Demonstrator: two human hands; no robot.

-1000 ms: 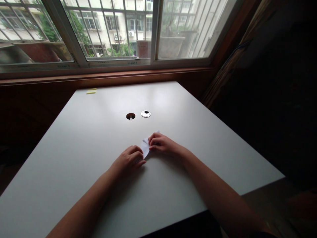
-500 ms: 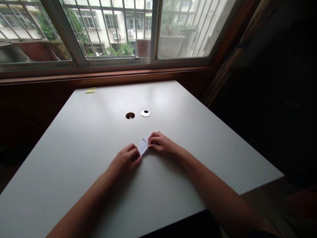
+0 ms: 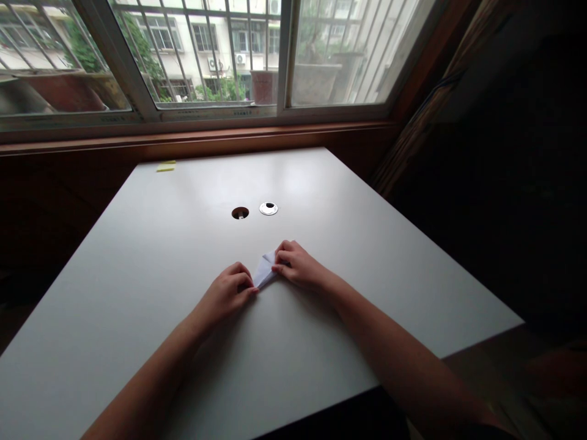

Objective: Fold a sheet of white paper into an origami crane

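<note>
A small piece of folded white paper [image 3: 263,270] lies slantwise between my hands, just above or on the white table [image 3: 151,256]. My left hand [image 3: 233,287] pinches its lower left corner between thumb and fingers. At the paper's upper right, my right hand [image 3: 295,263] is closed on the other end, with fingers bent over it. That end is mostly hidden under the right fingers. Creases show on the visible face of the paper.
Beyond the hands are a round cable hole [image 3: 240,213] and a silver grommet cover [image 3: 268,209]. Yellow strips [image 3: 166,166] lie at the far left corner. A barred window [image 3: 206,55] stands behind the table, and a dark curtain-like edge [image 3: 413,140] is on the right.
My left hand has shifted slightly left, its thumb now at the paper's lower corner. The right hand has slid a little over its end, whose tip no longer shows beyond the fingers.
</note>
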